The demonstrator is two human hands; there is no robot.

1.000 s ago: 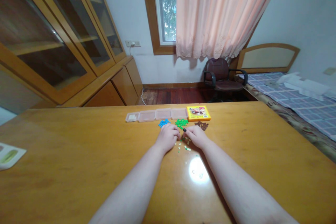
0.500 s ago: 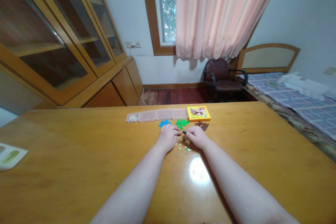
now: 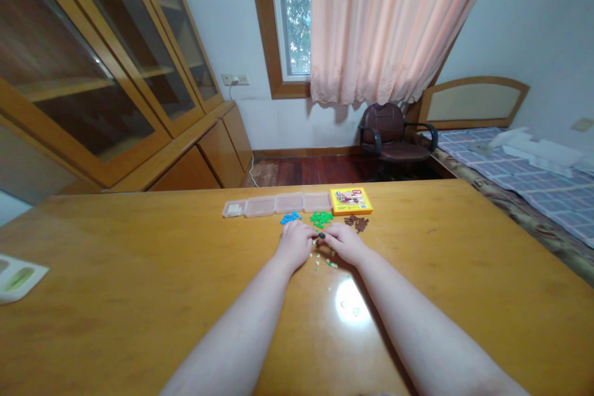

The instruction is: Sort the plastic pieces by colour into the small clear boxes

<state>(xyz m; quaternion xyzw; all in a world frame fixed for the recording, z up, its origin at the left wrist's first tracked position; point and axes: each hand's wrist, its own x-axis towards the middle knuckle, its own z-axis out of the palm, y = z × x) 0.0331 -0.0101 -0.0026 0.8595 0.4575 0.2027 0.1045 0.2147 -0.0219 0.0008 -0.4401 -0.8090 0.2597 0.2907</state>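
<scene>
My left hand point(image 3: 297, 243) rests on the table with its fingers drawn together, their tips beside a small dark piece point(image 3: 322, 235). Pinched at the fingertips of my right hand point(image 3: 346, 242) is that dark piece, too small to identify. Both hands almost meet here, and what lies between the left fingertips is hidden. Just beyond them are a pile of blue pieces point(image 3: 291, 218), a pile of green pieces point(image 3: 321, 218) and a pile of brown pieces point(image 3: 357, 223). Several pale and green bits point(image 3: 331, 263) lie scattered nearer me.
Behind the piles stands a row of shallow clear trays point(image 3: 260, 206), joined at the right by a yellow box point(image 3: 351, 201). A white tray point(image 3: 21, 278) with green in it sits at the table's left edge. Past the wooden table point(image 3: 139, 272) is an office chair point(image 3: 390, 133).
My right hand has shifted slightly left with the dark piece, bringing it closer to the left fingertips. The left hand has barely moved.
</scene>
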